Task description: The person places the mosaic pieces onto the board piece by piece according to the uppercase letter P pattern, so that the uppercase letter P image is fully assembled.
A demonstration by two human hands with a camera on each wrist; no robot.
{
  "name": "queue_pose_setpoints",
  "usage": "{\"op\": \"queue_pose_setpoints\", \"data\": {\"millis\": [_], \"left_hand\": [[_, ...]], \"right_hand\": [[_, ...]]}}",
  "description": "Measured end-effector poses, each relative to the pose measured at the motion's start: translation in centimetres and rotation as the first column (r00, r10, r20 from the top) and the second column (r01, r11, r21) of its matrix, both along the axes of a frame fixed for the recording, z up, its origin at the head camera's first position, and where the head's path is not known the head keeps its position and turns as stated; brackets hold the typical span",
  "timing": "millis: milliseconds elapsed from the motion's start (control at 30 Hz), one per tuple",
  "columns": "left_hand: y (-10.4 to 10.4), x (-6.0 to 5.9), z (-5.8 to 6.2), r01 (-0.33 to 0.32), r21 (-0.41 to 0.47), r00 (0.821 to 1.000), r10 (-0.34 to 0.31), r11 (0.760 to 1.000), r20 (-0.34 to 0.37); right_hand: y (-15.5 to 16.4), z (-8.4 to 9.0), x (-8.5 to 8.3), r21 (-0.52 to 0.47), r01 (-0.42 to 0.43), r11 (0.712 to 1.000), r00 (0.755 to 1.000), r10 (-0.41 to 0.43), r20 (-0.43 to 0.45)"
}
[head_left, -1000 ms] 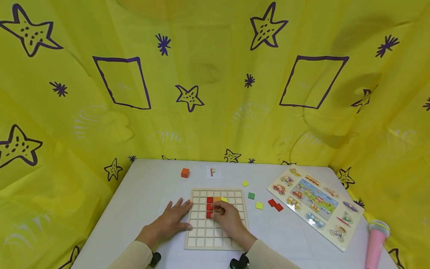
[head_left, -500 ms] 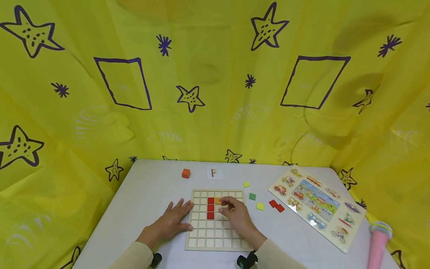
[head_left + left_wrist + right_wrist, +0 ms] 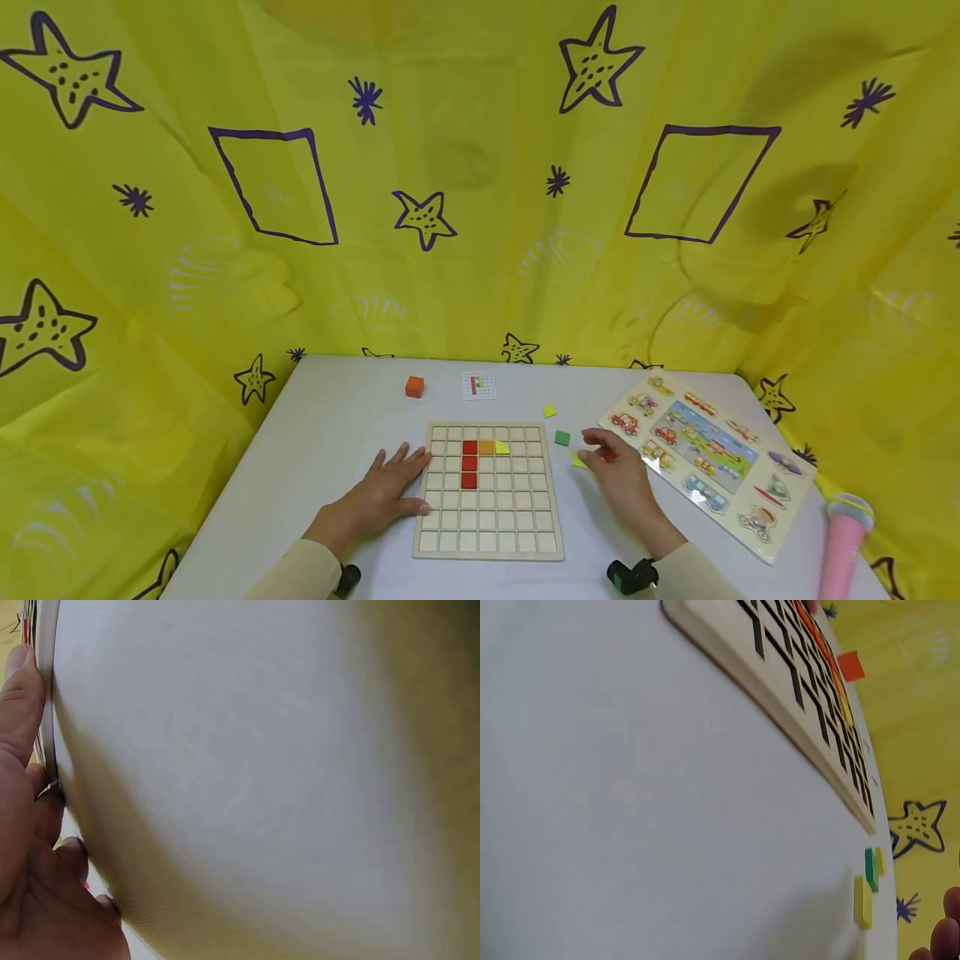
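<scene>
My left hand (image 3: pixel 381 492) lies with fingers spread on the table, fingertips and thumb right at the left edge of the wooden grid board (image 3: pixel 446 542). On the board are a column of red square tiles (image 3: pixel 469 463), an orange tile (image 3: pixel 486 447) and a yellow tile with one corner cut (image 3: pixel 502 447). My right hand (image 3: pixel 621 477) is over the loose tiles right of the board, thumb and index finger apart. Red (image 3: pixel 607 455) shows in the gap between them. Partly under the fingers lies a yellow square tile (image 3: pixel 577 461); a green tile (image 3: pixel 562 437) is just left.
Behind the board lie a pattern card (image 3: pixel 478 386) and an orange cube (image 3: pixel 415 387). A small yellow tile (image 3: pixel 550 411) sits near the board's far right corner. To the right are a vehicle picture puzzle (image 3: pixel 705 462) and a pink microphone (image 3: pixel 842 542). A yellow curtain (image 3: pixel 480 283) surrounds the table.
My right hand has moved right, from above the board's tiles to the loose red tiles. The yellow tile on the board is now uncovered. My left hand has stayed in place.
</scene>
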State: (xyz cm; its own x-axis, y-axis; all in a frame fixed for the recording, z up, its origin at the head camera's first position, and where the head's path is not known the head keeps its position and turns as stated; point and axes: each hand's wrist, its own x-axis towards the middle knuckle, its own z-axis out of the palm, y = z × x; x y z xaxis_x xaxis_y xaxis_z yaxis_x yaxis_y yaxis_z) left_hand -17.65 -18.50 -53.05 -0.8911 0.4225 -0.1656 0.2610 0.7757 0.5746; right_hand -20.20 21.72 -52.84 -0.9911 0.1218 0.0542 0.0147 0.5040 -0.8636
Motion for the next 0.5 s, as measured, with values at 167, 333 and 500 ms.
{"op": "queue_pose_setpoints", "data": {"millis": [167, 333, 500], "left_hand": [[-0.1, 0.0, 0.0, 0.001, -0.005, 1.0, -0.001, 1.0, -0.008], [0.0, 0.1, 0.0, -0.005, -0.007, 1.0, 0.005, 1.0, -0.006], [0.0, 0.1, 0.0, -0.002, -0.003, 1.0, 0.002, 1.0, -0.01]], "right_hand": [[3.3, -0.3, 0.4, 0.038, 0.04, 0.998, 0.998, -0.041, 0.046], [5.1, -0.8, 0.9, 0.073, 0.048, 0.996, 0.991, -0.056, 0.119], [5.7, -1.5, 1.1, 0.089, 0.047, 0.995, 0.989, -0.058, 0.134]]}}
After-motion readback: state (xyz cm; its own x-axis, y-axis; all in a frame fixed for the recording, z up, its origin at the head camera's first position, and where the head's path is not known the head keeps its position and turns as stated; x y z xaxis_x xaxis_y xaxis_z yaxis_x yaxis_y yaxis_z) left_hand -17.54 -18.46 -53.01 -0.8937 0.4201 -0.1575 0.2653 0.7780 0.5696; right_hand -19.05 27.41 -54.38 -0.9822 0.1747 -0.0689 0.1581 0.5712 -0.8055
